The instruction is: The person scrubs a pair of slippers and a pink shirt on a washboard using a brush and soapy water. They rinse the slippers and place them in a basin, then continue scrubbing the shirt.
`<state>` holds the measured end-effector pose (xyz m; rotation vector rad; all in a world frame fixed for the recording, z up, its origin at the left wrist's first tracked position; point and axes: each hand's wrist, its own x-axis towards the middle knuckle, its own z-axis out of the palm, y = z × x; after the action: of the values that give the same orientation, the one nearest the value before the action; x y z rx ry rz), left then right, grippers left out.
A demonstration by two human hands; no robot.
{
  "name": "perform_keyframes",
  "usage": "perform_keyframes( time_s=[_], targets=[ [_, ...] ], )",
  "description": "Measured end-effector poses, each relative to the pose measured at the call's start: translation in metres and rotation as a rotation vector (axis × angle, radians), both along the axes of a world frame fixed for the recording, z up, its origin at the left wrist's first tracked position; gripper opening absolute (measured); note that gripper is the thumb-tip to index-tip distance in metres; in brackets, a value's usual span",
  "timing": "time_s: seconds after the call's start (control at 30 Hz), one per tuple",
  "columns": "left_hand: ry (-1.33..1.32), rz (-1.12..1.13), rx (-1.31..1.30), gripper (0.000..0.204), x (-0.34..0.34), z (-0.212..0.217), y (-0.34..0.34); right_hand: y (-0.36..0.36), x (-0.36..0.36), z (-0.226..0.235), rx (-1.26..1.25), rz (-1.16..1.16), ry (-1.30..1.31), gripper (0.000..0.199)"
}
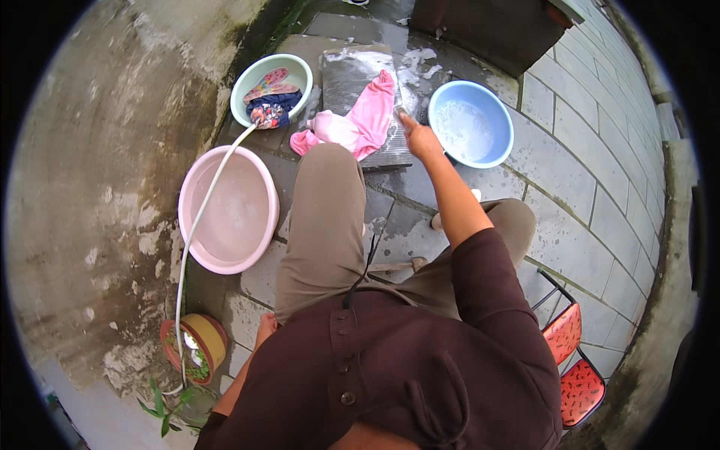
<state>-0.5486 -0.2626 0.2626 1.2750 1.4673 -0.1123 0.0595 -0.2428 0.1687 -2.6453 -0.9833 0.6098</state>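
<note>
My right hand (421,141) reaches forward to the right edge of a ridged grey washing slab (349,75). Its fingers are closed around something small and pale, too little of which shows to name. A wet pink garment (367,120) lies crumpled over the slab's near half, left of this hand, with white suds around it. Low beside my left thigh is my left hand (266,327), mostly hidden by my leg and shirt; how its fingers are held does not show. Right of the slab, near my right hand, stands a blue basin (505,124) of sudsy water.
A pale green basin (238,101) with dark and patterned cloths stands left of the slab. A white hose (196,217) runs from it across a pink basin (271,217) of cloudy water toward a flowerpot (214,337). A red-patterned chair (581,390) is at right; a wall rises left.
</note>
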Motion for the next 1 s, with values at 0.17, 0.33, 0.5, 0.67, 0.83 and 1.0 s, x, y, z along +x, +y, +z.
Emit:
perform_keyframes(
  time_s=[0.17,0.33,0.5,0.67,0.83,1.0],
  targets=[
    [-0.018,0.037,-0.251,0.037,-0.09,-0.021,-0.004,0.037,0.011,0.101,0.219,0.114,-0.228,0.053],
    [-0.205,-0.121,-0.158,0.044,-0.058,-0.017,-0.019,0.037,0.005,0.156,0.199,0.105,-0.286,0.054],
    [-0.054,-0.221,-0.05,0.048,-0.046,-0.017,-0.016,0.049,0.001,0.191,0.179,0.183,-0.356,0.053],
    [-0.063,-0.16,-0.262,0.051,-0.084,-0.012,-0.018,0.084,0.005,0.221,0.072,0.242,-0.423,0.052],
    [-0.399,0.034,-0.624,0.068,-0.177,-0.052,-0.049,0.122,0.027,0.193,0.047,0.358,-0.344,0.053],
    [-0.582,0.397,-0.887,0.076,-0.16,0.033,-0.022,0.1,0.057,0.087,-0.009,0.279,-0.231,0.053]
  ],
)
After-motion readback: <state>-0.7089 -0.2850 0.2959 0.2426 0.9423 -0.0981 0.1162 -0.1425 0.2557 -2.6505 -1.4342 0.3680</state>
